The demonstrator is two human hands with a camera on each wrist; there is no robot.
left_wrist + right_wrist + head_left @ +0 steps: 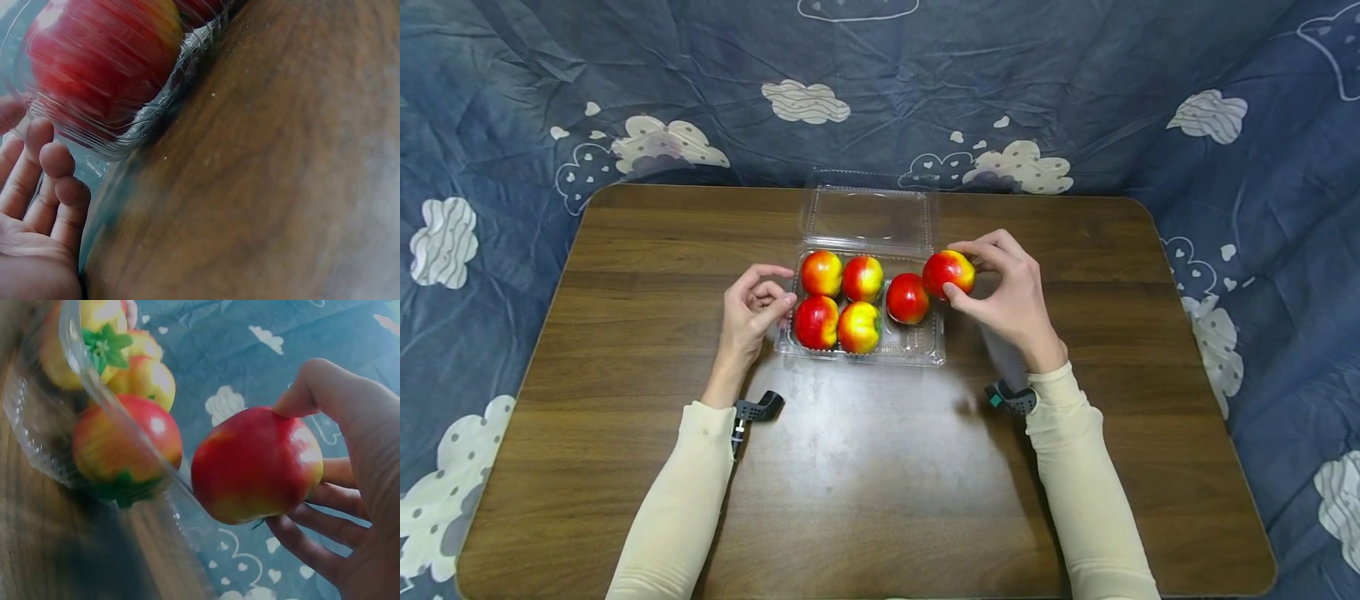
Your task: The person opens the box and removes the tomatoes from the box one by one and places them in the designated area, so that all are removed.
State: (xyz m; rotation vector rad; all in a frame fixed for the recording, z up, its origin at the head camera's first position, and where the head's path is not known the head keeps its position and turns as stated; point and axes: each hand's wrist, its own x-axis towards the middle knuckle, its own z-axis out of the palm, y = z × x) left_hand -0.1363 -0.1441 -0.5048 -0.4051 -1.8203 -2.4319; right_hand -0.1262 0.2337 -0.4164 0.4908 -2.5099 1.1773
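Observation:
A clear plastic clamshell container [917,354] lies on the wooden table [880,467] with its lid [868,218] folded back. Several red-and-yellow fruits sit in it, two by two at the left [822,272] [859,327] and one [907,297] further right. My right hand [951,268] grips another red fruit [949,272] between thumb and fingers, just above the container's far right corner; the right wrist view shows this fruit [256,464] beside the container wall [94,381]. My left hand [767,296] sits at the container's left edge, fingers [44,187] loosely curled and touching the wall [144,119].
A blue cloth with white clouds [1075,100] hangs behind and around the table. Bare tabletop stretches in front of the container and to both sides. A dark strap piece sits at each wrist [758,408] [1013,400].

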